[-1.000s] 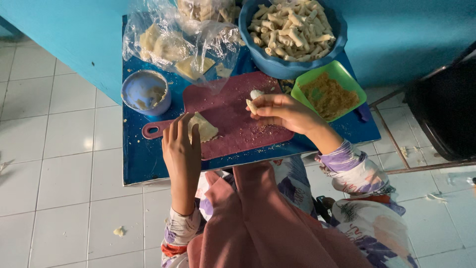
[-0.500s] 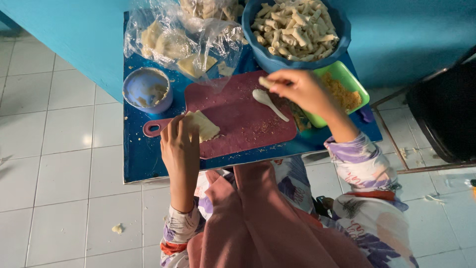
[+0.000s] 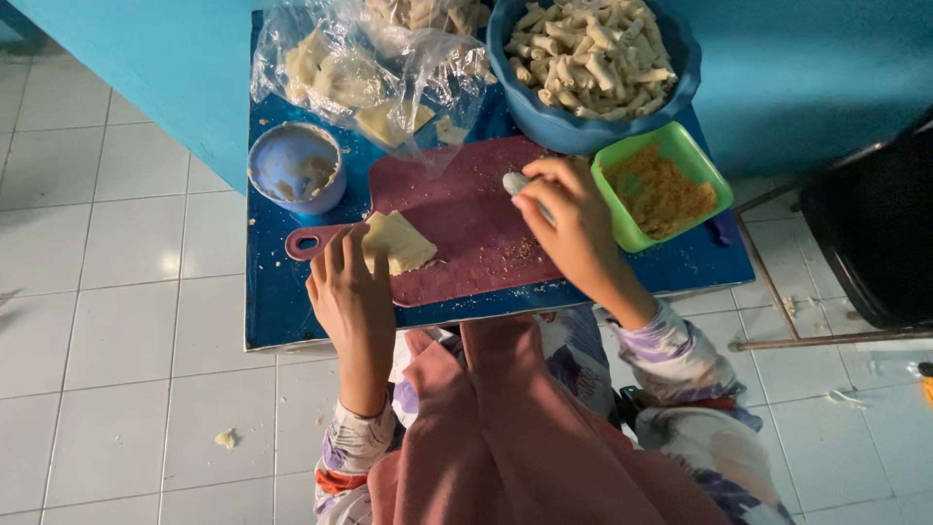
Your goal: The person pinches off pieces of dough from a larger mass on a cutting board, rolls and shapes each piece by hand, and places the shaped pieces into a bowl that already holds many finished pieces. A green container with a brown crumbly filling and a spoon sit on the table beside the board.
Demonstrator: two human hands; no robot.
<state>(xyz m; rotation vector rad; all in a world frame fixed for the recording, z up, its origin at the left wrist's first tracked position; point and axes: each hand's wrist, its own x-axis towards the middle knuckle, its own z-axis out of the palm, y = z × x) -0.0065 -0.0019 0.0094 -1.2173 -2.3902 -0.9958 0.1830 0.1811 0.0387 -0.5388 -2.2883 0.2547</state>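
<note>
Your left hand (image 3: 352, 292) lies flat, fingers spread, pinning the pale wrapper (image 3: 397, 241) on the maroon cutting board (image 3: 466, 219). Your right hand (image 3: 569, 224) is closed around a white spoon (image 3: 515, 182) (just beside the green tray of filling (image 3: 708, 165)). A heaped spoonful could scatter crumbs or tear the thin sheet.

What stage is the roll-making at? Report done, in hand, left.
Done: the blue bowl is heaped with finished rolls. In hand: the left hand pins a flat wrapper on the maroon board; the right hand holds a white spoon beside the green filling tray. Left: the wrapper is unfilled, and more wrappers sit in the plastic bag.
</note>
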